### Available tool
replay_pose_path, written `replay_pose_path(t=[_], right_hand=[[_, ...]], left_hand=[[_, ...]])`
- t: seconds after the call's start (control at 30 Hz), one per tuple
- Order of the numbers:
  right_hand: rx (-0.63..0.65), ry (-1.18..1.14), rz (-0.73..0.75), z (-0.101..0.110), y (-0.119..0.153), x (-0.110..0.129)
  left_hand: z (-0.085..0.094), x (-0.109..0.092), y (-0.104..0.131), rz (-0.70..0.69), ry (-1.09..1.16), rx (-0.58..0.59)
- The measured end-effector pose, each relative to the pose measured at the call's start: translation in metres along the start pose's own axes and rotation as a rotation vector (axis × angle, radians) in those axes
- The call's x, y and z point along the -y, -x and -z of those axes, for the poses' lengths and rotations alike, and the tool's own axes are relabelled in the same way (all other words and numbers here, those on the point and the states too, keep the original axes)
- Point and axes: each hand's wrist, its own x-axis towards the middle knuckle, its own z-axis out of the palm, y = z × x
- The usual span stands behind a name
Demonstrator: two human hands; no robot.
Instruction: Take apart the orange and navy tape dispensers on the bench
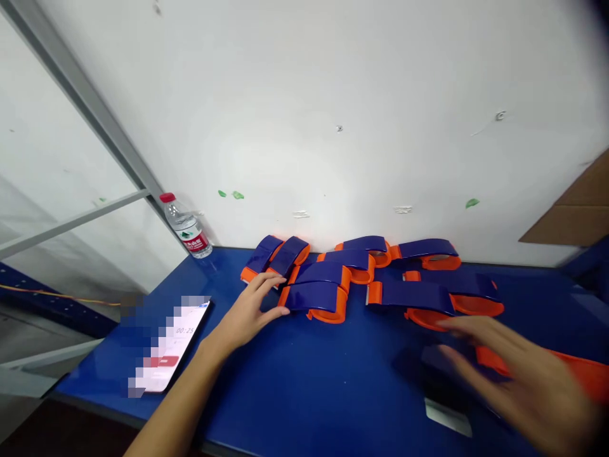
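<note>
Several blue-and-orange tape dispensers [311, 296] lie in a cluster on the blue table. My left hand [247, 315] is open at the cluster's left side, its thumb and fingertips spread beside the nearest dispensers. I cannot tell whether they touch. A further pair of dispensers [419, 296] rests to the right of that group. My right hand [528, 374], smeared by motion, hovers in front of this pair with thumb and fingers apart. Partly hidden around it are a flat silvery piece [447, 417] on something dark and an orange part [580, 374].
A phone showing a timer [174, 346] lies on the table's left side. A water bottle with a red cap [188, 228] stands in the back left corner. Behind the table rises a white wall [333, 95]. Brown cardboard [571, 216] shows at right.
</note>
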Motion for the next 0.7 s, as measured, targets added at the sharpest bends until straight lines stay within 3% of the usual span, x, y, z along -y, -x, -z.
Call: replay_pose_path(t=[0.1, 0.2, 0.37, 0.57, 0.7], right_hand=[[0.29, -0.147, 0.101, -0.032, -0.032, 0.053], [0.307, -0.139, 0.112, -0.062, -0.056, 0.081], [0.267, -0.098, 0.089, -0.089, -0.061, 0.086], [0.243, -0.11, 0.082, -0.098, -0.054, 0.085], [0.26, -0.183, 0.024, -0.099, -0.05, 0.086]], left_hand=[[-0.006, 0.007, 0.007, 0.062, 0.033, 0.067], [-0.011, 0.003, 0.008, 0.072, 0.059, 0.115], [-0.017, 0.008, 0.005, 0.069, 0.09, 0.126], [-0.026, 0.021, 0.007, 0.127, 0.219, 0.111], [-0.022, 0.018, 0.007, 0.138, 0.244, 0.159]])
